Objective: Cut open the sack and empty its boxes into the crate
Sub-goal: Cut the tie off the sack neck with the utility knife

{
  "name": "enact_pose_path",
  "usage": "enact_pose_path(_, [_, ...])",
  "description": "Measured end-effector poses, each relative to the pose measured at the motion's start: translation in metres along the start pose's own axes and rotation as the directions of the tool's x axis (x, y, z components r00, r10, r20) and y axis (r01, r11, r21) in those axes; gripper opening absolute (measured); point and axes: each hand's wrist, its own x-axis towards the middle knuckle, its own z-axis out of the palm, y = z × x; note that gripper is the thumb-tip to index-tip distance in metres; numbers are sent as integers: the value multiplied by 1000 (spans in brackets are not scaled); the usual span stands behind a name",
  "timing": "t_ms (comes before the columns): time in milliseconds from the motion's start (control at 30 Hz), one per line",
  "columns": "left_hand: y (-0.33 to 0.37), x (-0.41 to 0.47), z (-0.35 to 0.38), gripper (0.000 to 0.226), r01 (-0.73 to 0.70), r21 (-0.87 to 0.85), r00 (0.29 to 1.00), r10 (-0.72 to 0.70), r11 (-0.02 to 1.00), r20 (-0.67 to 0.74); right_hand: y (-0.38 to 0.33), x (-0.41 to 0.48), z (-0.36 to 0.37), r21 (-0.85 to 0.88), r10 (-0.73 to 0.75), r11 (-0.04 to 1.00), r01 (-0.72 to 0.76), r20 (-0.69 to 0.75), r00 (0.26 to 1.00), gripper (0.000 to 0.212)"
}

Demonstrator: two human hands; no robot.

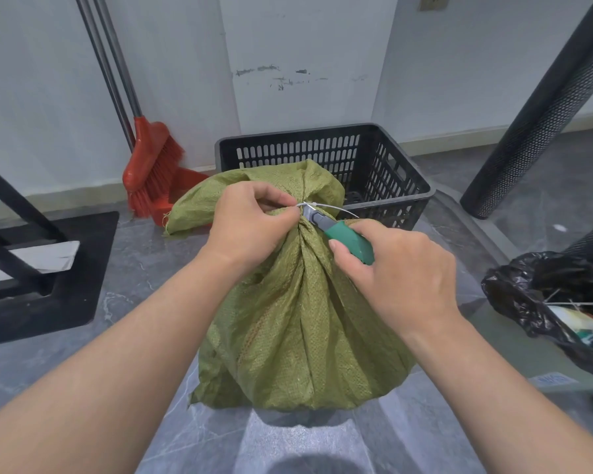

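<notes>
A bulging green woven sack (302, 323) stands upright on the grey floor, its neck gathered and bound by a white zip tie (336, 209). My left hand (250, 227) pinches the tie at the neck. My right hand (394, 271) grips a green utility knife (348, 239), its blade tip against the tie. Just behind the sack stands a black slotted plastic crate (384, 159), its inside mostly hidden by the sack top. The sack's contents cannot be seen.
A red broom and dustpan (154, 165) lean on the wall at back left. A black metal stand base (48, 268) lies at left. Black perforated tubes (541, 111) slant at right, above a bin lined with a black bag (541, 295).
</notes>
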Motion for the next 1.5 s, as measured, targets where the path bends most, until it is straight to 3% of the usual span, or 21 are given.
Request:
enact_pose_path(200, [2, 0, -5, 41, -59, -115, 989, 74, 992, 127, 4, -1, -1, 18, -83, 996, 86, -141, 987, 37])
enact_pose_path(367, [4, -2, -7, 34, 20, -93, 967, 5, 995, 256, 7, -4, 1, 27, -92, 995, 99, -196, 976, 42])
enact_pose_path(533, [4, -2, -6, 27, -104, 46, 948, 85, 994, 307, 7, -4, -1, 17, -89, 995, 96, -245, 965, 38])
enact_pose_path(767, [6, -7, -4, 27, -78, 31, 913, 59, 996, 405, 5, -1, -6, 39, 5, 999, 3, -219, 976, 28])
enact_pose_path(867, [5, -6, -2, 25, -123, 48, 913, 94, 991, 398, 4, 0, -7, 44, 47, 998, -39, -209, 977, 26])
enact_pose_path(1033, [8, -6, 2, 13, -173, 266, 937, 75, 948, 342, -1, 2, -6, 39, 118, 993, -115, -120, 986, 33])
enact_pose_path(1233, [14, -12, 19, 32, -158, 492, 977, 63, 856, 203, -8, 12, -10, 19, 247, 968, -251, 111, 963, 45])
enact_pose_path(1433, [20, -15, 30, 39, -123, 551, 989, 55, 826, 138, -16, 15, 0, 26, 323, 944, -328, 119, 939, 46])
enact_pose_path(1500, [19, -22, 34, 39, -142, 564, 982, 47, 814, 181, -8, 25, 0, 103, 441, 889, -447, 73, 894, 46])
